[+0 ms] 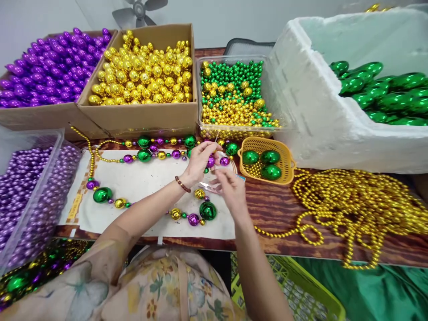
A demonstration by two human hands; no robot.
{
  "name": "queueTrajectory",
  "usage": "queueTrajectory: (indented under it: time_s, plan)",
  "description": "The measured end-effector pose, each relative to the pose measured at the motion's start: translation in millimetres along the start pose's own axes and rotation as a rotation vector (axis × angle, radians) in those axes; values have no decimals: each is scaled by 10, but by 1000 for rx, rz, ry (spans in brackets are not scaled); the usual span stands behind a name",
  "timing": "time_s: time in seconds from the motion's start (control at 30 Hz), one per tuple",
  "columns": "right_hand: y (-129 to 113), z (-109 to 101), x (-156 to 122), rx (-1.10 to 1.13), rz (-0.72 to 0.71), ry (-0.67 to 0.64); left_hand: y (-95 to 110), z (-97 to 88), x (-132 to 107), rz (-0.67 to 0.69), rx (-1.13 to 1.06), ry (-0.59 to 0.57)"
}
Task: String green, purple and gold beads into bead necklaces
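Observation:
My left hand (199, 161) is raised over a white cloth (147, 183), its fingers pinched on a purple bead (211, 161) at the end of a bead strand (157, 154). The strand of green, gold and purple balls loops across the cloth. My right hand (230, 187) sits just below and right of the left hand, fingers closed round something thin that I cannot make out. A beaded bracelet circles my left wrist.
Cardboard boxes of purple ornaments (50, 67) and gold balls (143, 67) stand behind. A clear tub (234, 96) holds small green and gold beads. An orange basket (267, 161) holds three green balls. Gold bead chains (354, 209) pile at right; a foam box (321, 111) holds green ornaments.

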State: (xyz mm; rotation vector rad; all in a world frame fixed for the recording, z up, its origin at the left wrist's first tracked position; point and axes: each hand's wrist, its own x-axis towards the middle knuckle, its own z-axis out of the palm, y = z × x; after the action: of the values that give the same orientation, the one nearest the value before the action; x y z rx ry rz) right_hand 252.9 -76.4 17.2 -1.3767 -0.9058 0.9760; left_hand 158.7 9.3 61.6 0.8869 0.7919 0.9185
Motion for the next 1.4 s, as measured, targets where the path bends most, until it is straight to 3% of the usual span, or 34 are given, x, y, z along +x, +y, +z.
queueTrajectory:
  time_s: [0.07,0.13,0.2,0.33,0.4,0.5,0.63,0.77,0.93,1.03,1.2,1.3,1.4]
  plan:
    - [-102,-111,161,15,-73,138,8,1,34,14,183,-145]
    - [-203,-180,324,56,-136,169,10,-15,41,55,352,-271]
    - [-291,-217,457,96,-165,149,16,-37,24,101,468,-325]
    - [-414,-288,579,237,-222,288,61,-84,-33,140,572,-366]
    - [-432,-307,562,293,-203,229,95,-96,-51,157,578,-385]
    - [-396,-258,472,286,-129,13,137,-99,-63,151,552,-379]
    - [-337,-172,378,391,-97,-35,140,-158,-102,108,553,-411]
    - [-422,-216,380,435,-36,-117,67,-361,-179,80,552,-360]
    - [-698,-389,401,439,-226,-17,-90,-653,-304,118,599,-246]
    - [-918,-526,361,421,-334,72,-178,-755,-401,207,805,-233]
    - [-1265,-684,211,303,-469,102,-270,-842,-522,334,1251,-151]
    - [-1357,-668,194,267,-508,142,-299,-868,-530,296,1211,-143]
    - [-1375,-625,261,259,-484,184,-311,-852,-517,134,943,-109]
